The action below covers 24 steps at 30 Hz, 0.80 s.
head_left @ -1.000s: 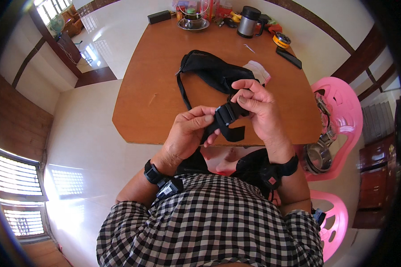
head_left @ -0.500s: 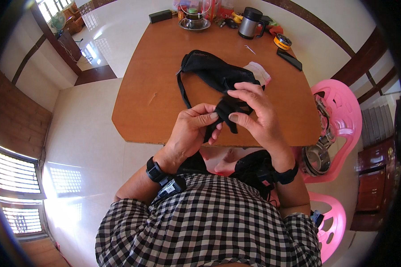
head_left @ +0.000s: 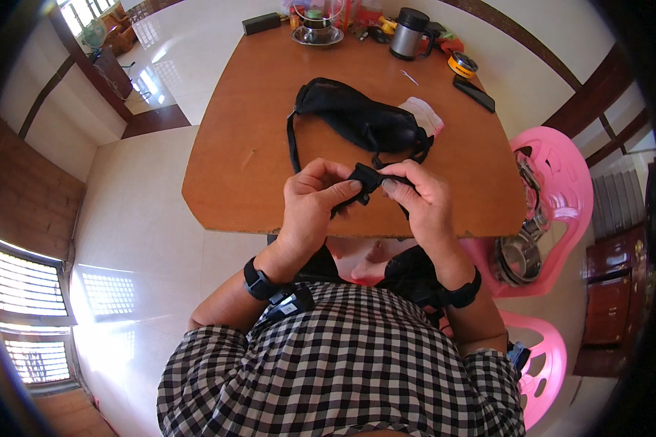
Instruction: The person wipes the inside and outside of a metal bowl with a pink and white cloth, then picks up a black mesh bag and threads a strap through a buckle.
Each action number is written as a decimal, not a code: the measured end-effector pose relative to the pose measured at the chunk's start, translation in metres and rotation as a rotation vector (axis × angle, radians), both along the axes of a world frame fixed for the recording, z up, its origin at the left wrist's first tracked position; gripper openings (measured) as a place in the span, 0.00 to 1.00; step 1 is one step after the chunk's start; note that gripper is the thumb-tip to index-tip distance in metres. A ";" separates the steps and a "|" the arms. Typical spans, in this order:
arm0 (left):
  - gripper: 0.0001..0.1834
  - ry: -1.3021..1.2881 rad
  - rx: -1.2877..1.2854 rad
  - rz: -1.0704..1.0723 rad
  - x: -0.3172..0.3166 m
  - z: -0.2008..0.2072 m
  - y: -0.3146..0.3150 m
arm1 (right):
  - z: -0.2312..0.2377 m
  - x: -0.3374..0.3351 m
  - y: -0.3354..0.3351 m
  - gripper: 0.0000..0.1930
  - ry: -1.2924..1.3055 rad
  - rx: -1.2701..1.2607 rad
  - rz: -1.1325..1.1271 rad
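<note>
A black waist bag (head_left: pixel 350 115) lies on the wooden table (head_left: pixel 244 193), its strap looping off both ends toward me. Between my hands, just above the table's near edge, is a bunched black strap (head_left: pixel 366 177); whether a buckle is folded into it I cannot tell. My left hand (head_left: pixel 310 204) pinches the strap's left side between thumb and fingers. On the other side, my right hand (head_left: pixel 426 200) grips the strap between thumb and index finger. A pale pink and white cloth (head_left: pixel 424 115) lies partly behind the bag's right end.
Along the table's far side stand a steel mug (head_left: pixel 410 35), a metal dish (head_left: pixel 317 36), a dark box (head_left: pixel 261 24), a yellow tin (head_left: pixel 462 65) and a black phone (head_left: pixel 474 95). A pink chair (head_left: pixel 572 175) holding metal pots (head_left: pixel 519 256) is at the right.
My right hand has come down and closed its fingers on the strap, which it was reaching over before. My left hand has risen slightly with the strap still pinched.
</note>
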<state>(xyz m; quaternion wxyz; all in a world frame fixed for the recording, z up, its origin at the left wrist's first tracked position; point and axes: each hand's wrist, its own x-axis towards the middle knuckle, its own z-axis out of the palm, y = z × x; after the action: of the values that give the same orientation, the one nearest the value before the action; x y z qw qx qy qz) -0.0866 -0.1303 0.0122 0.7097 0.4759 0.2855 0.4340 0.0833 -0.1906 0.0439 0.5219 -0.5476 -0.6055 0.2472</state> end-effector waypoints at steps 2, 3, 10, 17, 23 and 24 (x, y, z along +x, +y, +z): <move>0.07 0.033 0.024 0.052 -0.003 0.006 0.000 | -0.003 0.002 0.001 0.05 0.114 -0.048 0.021; 0.08 0.065 0.051 0.104 -0.004 0.009 0.001 | -0.003 0.004 0.002 0.05 0.228 -0.094 0.042; 0.16 -0.091 -0.192 -0.332 -0.011 0.002 0.022 | 0.001 0.003 0.002 0.06 0.311 -0.127 0.104; 0.25 -0.443 -0.265 -0.546 -0.005 -0.013 0.016 | 0.004 -0.004 0.003 0.05 0.315 -0.147 0.099; 0.27 -0.460 -0.262 -0.569 -0.012 -0.025 0.025 | -0.003 -0.001 0.007 0.04 0.045 0.022 0.011; 0.28 -0.433 -0.233 -0.581 -0.013 -0.021 0.025 | -0.003 -0.001 0.007 0.04 0.000 0.071 -0.001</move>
<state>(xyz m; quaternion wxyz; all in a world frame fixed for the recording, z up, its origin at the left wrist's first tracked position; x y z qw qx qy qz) -0.0994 -0.1057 -0.0091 0.8964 0.3506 0.0294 0.2697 0.0822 -0.1833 0.0412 0.5411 -0.5290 -0.6137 0.2254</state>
